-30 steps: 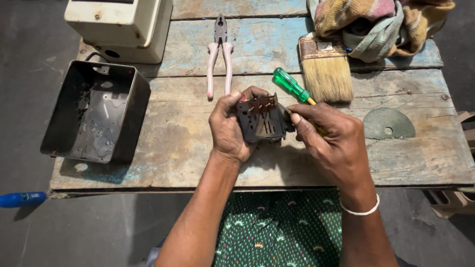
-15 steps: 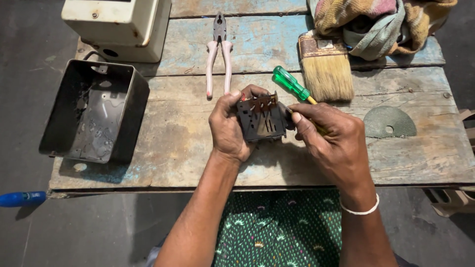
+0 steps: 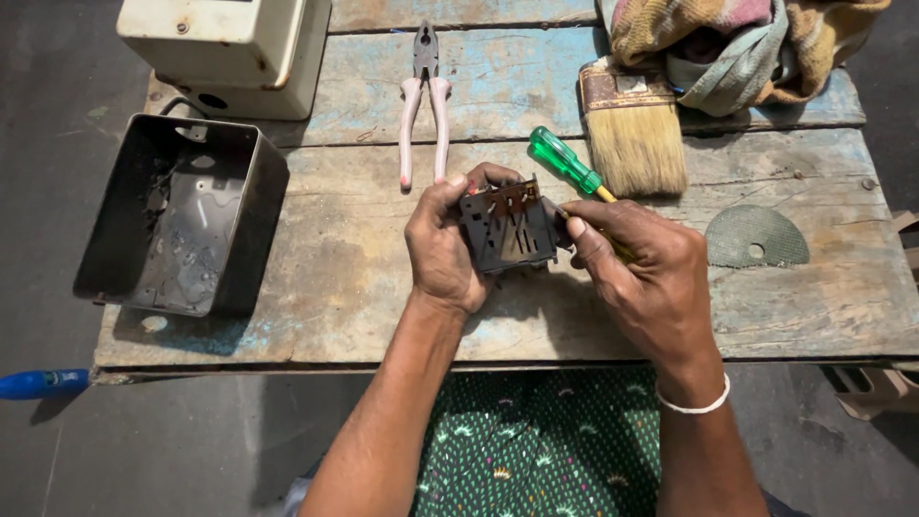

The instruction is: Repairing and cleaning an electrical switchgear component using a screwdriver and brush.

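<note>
My left hand (image 3: 442, 244) grips a small dark slotted block with rusty metal contacts (image 3: 509, 226) above the middle of a worn wooden table (image 3: 345, 278). My right hand (image 3: 639, 273) touches the block's right side with its fingertips. Under that hand lies a screwdriver with a green handle (image 3: 563, 160); its shaft runs beneath the fingers and whether the hand grips it is unclear.
Pink-handled pliers (image 3: 424, 91) lie at the back centre, a wide paintbrush (image 3: 630, 129) and a bundle of cloth (image 3: 737, 38) at the back right. An open black metal box (image 3: 182, 215) and a cream casing (image 3: 230, 48) sit at left. A grey disc (image 3: 754, 236) lies right.
Both hands and the block stay in place. The view has shifted slightly.
</note>
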